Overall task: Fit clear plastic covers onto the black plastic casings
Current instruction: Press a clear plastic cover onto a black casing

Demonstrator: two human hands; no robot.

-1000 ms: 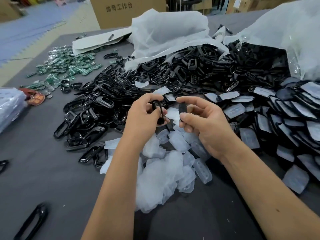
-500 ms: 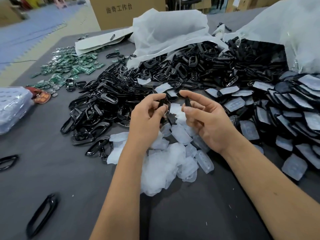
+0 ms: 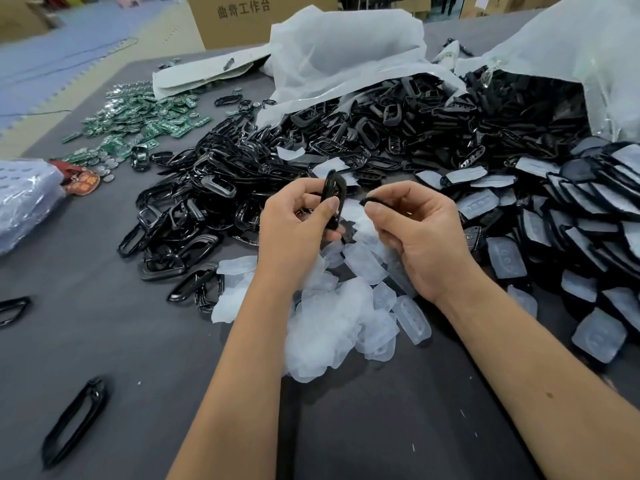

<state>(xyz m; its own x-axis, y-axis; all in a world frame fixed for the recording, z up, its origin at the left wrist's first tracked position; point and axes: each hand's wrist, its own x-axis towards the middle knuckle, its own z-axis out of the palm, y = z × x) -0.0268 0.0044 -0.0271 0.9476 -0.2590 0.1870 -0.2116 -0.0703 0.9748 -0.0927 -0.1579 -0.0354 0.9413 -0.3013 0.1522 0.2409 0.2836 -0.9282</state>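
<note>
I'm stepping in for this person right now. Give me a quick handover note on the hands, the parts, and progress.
Left hand grips a black casing frame upright.
Right hand pinches a smaller black part.
Loose clear covers lie below the hands; unfitted black casings are heaped to the left.
Done: covered casings stacked at right.
Left: cover the held frame, then the heap.

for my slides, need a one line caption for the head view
Left hand grips a black casing and right hand pinches a small black part above loose clear covers.
</note>
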